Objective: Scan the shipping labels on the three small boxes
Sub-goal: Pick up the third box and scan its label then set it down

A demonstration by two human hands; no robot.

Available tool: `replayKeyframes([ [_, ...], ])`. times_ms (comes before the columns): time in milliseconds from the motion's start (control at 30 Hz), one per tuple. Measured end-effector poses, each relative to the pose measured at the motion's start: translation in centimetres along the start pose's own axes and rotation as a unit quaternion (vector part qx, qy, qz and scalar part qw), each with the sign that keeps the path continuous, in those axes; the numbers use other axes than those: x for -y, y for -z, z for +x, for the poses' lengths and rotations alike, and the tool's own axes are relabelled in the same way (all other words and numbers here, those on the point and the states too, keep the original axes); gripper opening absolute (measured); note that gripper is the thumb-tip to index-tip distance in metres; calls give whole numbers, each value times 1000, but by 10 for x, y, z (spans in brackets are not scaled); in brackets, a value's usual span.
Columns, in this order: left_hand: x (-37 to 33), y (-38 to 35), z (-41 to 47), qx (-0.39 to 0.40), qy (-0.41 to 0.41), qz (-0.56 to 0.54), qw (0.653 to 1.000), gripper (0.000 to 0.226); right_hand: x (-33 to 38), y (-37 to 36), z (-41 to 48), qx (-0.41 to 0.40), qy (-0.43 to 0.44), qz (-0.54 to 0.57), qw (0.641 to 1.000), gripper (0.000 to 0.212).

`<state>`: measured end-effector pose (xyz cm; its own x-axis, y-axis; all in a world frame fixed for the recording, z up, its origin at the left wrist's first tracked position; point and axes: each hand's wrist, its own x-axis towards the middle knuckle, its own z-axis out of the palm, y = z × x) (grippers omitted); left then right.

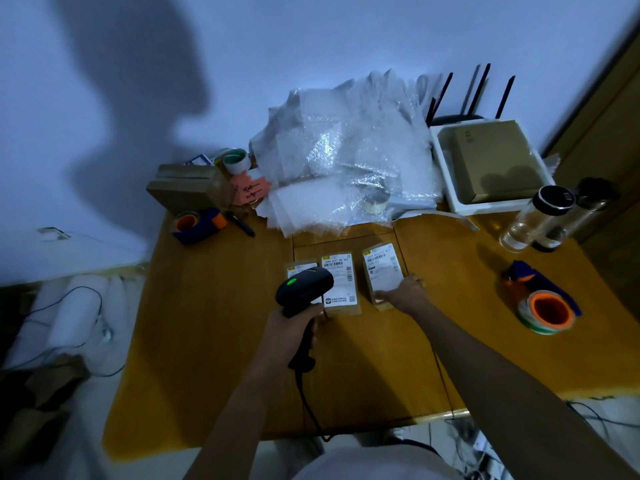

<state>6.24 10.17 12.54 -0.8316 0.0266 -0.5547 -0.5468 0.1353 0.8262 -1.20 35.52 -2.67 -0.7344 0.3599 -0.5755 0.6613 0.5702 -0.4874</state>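
Gripping the scanner (304,289) in our closed left fingers (313,332), we rest flat, open right fingers (389,295) on the rightmost of three boxes (341,284) in a row mid-desk (214,306). The scanner hides the leftmost label, so we risk rescanning the middle one. Two tape dispensers flank them.

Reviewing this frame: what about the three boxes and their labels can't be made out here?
- Left box: head view, mostly hidden behind the scanner.
- Middle box and right box: label print too small, blurred.
- Right box's near end: covered by the right hand.
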Motion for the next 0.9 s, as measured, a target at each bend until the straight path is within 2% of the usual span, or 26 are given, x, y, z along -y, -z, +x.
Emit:
replayKeyframes([
  [300, 4, 9, -4, 7, -9, -9, 1000, 18, -4, 6, -4, 13, -46, 133, 990, 104],
  [467, -1, 11, -10, 9, -21, -16, 1000, 19, -4, 15, -18, 67, -45, 215, 973, 62],
  [667, -10, 13, -13, 12, -43, -27, 999, 20, -4, 34, -38, 100, -35, 249, 963, 40],
  [767, -11, 13, -16, 20, -46, -38, 998, 20, -3, 40, -47, 84, -21, 254, 963, 28],
  [900, -10, 10, -17, 33, -44, -36, 998, 24, -1, 52, -65, 64, 8, 275, 959, 23],
])
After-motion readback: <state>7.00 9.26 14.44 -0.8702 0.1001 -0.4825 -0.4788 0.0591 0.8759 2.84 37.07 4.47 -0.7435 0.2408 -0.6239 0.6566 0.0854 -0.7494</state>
